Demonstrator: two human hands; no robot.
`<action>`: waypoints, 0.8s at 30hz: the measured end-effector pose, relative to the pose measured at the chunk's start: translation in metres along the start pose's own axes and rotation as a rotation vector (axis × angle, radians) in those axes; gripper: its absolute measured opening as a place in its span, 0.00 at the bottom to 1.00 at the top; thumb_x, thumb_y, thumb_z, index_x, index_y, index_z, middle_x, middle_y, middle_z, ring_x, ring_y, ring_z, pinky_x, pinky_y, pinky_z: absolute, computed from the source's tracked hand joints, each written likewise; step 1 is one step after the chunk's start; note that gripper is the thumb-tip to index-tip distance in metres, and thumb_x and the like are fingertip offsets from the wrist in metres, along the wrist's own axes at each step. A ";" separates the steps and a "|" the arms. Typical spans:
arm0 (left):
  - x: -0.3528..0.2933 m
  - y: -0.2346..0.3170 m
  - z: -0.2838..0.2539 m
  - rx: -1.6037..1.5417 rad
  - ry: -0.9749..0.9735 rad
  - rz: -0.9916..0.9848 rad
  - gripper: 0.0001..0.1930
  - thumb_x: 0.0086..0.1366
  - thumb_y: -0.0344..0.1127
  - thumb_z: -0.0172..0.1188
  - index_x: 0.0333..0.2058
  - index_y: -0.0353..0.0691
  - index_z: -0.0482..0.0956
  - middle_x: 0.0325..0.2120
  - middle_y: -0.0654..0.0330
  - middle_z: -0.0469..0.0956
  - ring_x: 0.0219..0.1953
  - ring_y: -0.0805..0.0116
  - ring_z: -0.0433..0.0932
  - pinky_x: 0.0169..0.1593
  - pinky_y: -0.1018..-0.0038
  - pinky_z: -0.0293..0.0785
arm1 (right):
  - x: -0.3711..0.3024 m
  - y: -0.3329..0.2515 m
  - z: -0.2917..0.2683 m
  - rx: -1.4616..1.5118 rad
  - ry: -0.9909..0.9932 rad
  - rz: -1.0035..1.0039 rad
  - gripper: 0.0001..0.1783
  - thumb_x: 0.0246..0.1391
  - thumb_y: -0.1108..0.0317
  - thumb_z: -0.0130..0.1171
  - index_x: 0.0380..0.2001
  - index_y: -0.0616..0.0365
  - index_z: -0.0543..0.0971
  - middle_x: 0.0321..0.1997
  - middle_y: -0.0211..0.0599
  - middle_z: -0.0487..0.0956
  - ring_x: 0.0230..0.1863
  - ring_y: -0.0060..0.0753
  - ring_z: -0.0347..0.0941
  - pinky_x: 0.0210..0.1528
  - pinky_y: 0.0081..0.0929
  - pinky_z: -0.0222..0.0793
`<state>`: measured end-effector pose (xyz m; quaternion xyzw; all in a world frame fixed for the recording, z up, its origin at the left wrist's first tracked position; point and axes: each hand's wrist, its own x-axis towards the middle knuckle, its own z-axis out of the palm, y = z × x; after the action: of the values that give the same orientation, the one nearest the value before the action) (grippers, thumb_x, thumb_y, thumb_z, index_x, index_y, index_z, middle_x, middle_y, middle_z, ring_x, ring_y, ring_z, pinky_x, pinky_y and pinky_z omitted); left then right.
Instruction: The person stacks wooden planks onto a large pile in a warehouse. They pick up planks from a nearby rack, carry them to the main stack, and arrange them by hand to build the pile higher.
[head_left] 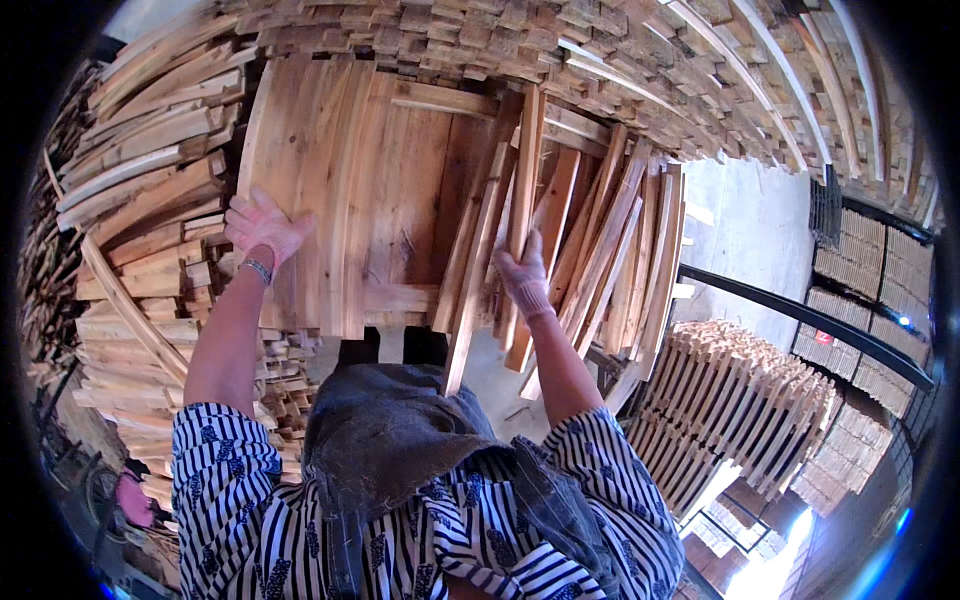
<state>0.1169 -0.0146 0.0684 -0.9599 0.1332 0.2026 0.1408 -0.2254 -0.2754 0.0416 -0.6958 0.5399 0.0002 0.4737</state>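
My left hand (268, 228), in a pale pinkish work glove, lies with fingers spread on the left edge of a row of wooden boards (320, 180) set side by side. My right hand (524, 275), gloved too, is closed round the lower part of an upright wooden slat (527, 165). To its left a longer slat (472, 280) leans at a slant, its near end sticking out toward my apron. Several loose slats (600, 250) lie slanted to the right. Between the board row and the slats, a wooden panel (415, 200) shows beneath. My right fingertips are partly hidden.
Tall stacks of wood strips (150, 190) rise on the left, and a wall of stacked wood (420, 40) stands at the far side. A bundle of slats (730, 400) stands at lower right. A dark metal bar (800, 320) crosses the right, near piled wood (850, 260).
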 end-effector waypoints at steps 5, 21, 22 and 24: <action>-0.002 -0.003 -0.019 -0.066 -0.057 -0.021 0.57 0.48 0.72 0.63 0.66 0.38 0.53 0.61 0.39 0.54 0.63 0.41 0.54 0.63 0.44 0.49 | -0.014 -0.033 -0.002 0.080 0.030 0.090 0.41 0.49 0.64 0.63 0.66 0.62 0.61 0.51 0.49 0.80 0.50 0.41 0.78 0.54 0.33 0.72; 0.010 0.001 -0.037 -0.056 -0.200 0.060 0.59 0.52 0.76 0.55 0.68 0.35 0.48 0.64 0.33 0.49 0.66 0.35 0.51 0.64 0.42 0.51 | -0.066 -0.138 0.217 -0.206 0.080 -0.008 0.55 0.50 0.51 0.68 0.69 0.64 0.48 0.61 0.68 0.69 0.63 0.63 0.68 0.62 0.41 0.67; 0.013 -0.007 -0.012 -0.028 -0.116 0.040 0.57 0.52 0.76 0.56 0.67 0.35 0.50 0.62 0.35 0.52 0.64 0.37 0.54 0.62 0.42 0.54 | -0.066 -0.150 0.198 -0.150 -0.086 0.057 0.53 0.49 0.50 0.69 0.67 0.65 0.50 0.61 0.69 0.69 0.62 0.63 0.69 0.62 0.42 0.68; 0.001 0.001 -0.009 -0.027 -0.078 0.058 0.56 0.52 0.76 0.55 0.65 0.34 0.52 0.59 0.35 0.56 0.62 0.38 0.56 0.61 0.42 0.56 | -0.068 -0.143 0.192 -0.144 -0.116 0.098 0.47 0.47 0.51 0.70 0.60 0.64 0.56 0.56 0.69 0.72 0.58 0.64 0.72 0.57 0.46 0.70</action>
<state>0.1205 -0.0183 0.0753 -0.9488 0.1528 0.2456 0.1269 -0.0480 -0.1022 0.0651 -0.6996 0.5437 0.1024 0.4521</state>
